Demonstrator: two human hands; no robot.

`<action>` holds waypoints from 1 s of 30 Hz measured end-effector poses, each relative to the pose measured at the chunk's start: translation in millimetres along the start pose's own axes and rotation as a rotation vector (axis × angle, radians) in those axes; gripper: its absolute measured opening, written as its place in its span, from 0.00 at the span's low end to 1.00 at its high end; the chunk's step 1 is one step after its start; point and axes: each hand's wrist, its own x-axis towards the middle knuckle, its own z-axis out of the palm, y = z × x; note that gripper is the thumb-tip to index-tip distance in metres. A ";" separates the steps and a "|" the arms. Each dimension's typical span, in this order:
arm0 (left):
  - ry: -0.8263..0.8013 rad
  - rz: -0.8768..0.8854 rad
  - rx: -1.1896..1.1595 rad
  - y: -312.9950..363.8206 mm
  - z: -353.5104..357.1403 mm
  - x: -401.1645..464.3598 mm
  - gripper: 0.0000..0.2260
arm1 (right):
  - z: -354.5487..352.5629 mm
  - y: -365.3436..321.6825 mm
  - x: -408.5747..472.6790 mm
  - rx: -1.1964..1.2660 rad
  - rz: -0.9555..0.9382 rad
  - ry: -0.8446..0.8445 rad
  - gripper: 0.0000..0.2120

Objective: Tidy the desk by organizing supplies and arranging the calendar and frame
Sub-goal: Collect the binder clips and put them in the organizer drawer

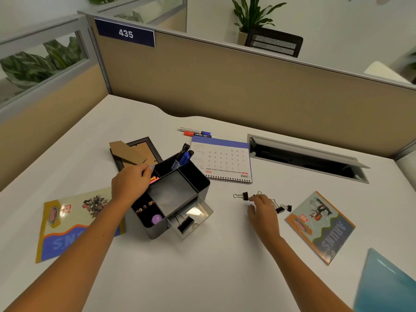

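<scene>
Right hand (262, 209) is down on the desk (213, 266) among the loose binder clips; fingers curl over one, but whether they already pinch it I cannot tell, the knuckles hide the contact.

Clip count: one (242, 196) just left of my fingertips, a pair (284, 208) just right of the hand, touching each other, and something under the fingers, probably another. One or two more clips (185, 223) already lie in the open clear drawer (198, 218) of the black organizer (177, 197), well to the left of my right hand.

Left hand (131, 184) rests on the organizer's far-left rim, fingers curled over a pink item (154, 178) in that compartment; it looks like a steadying hold.

Step in hand, as I judge it: gathering clips into the drawer. Next move calls for a firm pinch on one clip, a carry leftward, and a drop into the drawer without knocking it.

Farther out, beyond my left hand: three markers (183, 157) upright in the organizer's back compartment, and the frame (135, 152) face down, stand flap up. Beyond my right hand, the calendar (222, 161) lies flat, and past it two or three loose pens (197, 132), not yet sorted.

Two printed cards: one (74, 224) outside my left arm, one (320, 226) right of the clips.
</scene>
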 end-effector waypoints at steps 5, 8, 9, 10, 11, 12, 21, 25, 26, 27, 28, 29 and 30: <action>0.003 0.005 0.009 -0.8 0.3 0.4 0.18 | 4.0 -4.0 -17.2 -0.144 0.126 -0.050 0.14; 0.003 0.006 0.009 -0.9 0.4 0.1 0.18 | 9.2 -7.1 -28.3 -0.118 0.103 -0.067 0.11; 0.003 0.005 0.011 -0.9 0.3 0.0 0.18 | 10.5 -8.2 -30.7 -0.104 0.081 -0.061 0.09; 0.002 0.003 0.014 -1.0 0.4 0.0 0.18 | 10.9 -9.7 -31.9 -0.097 0.060 -0.061 0.08; 0.003 0.002 0.016 -1.0 0.4 -0.3 0.18 | 10.4 -11.3 -31.8 -0.093 0.044 -0.066 0.08; 0.004 0.003 0.016 -1.0 0.4 -0.5 0.18 | 9.4 -12.8 -30.7 -0.087 0.036 -0.077 0.07; 0.005 0.006 0.025 -1.9 1.2 0.4 0.17 | -20.9 -57.5 -22.5 0.308 0.024 0.115 0.07; 0.014 0.003 0.019 -3.4 2.0 1.4 0.16 | -37.6 -97.5 -27.4 0.577 -0.102 0.092 0.11; 0.014 0.002 0.018 -3.5 2.3 1.4 0.16 | -39.0 -106.2 -29.2 0.611 -0.137 0.045 0.12; 0.015 0.002 0.019 -3.1 2.3 1.3 0.16 | -38.9 -114.5 -30.9 0.616 -0.173 -0.011 0.13; 0.014 0.001 0.022 -2.7 2.5 1.1 0.16 | -37.5 -121.8 -32.1 0.585 -0.208 -0.065 0.14; 0.013 0.000 0.024 -2.3 2.2 1.0 0.17 | -34.1 -127.5 -32.9 0.524 -0.243 -0.110 0.14; 0.011 -0.002 0.022 -2.3 1.9 1.0 0.17 | -29.4 -132.1 -33.3 0.449 -0.273 -0.147 0.14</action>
